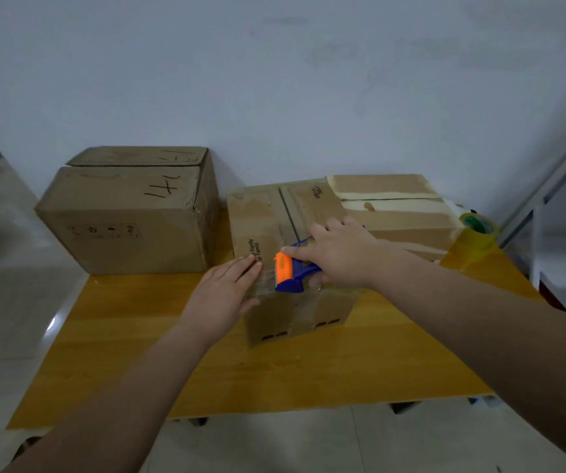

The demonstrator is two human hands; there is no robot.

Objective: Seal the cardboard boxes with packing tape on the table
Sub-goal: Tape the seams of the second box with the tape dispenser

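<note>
Your forearms are bare from the lower edge of the view to the wrists, and your left hand [220, 298] and right hand [340, 257] are bare too.

Wooden table [274, 370]: boxes [128, 213], tape roll [476, 237]

Open table [206, 370] lies nearer than both hands. A big box [128, 213] blocks beyond the left hand [221, 295]; a taped box [394, 206] and tape roll [477, 233] beyond the right hand [337, 257].
</note>
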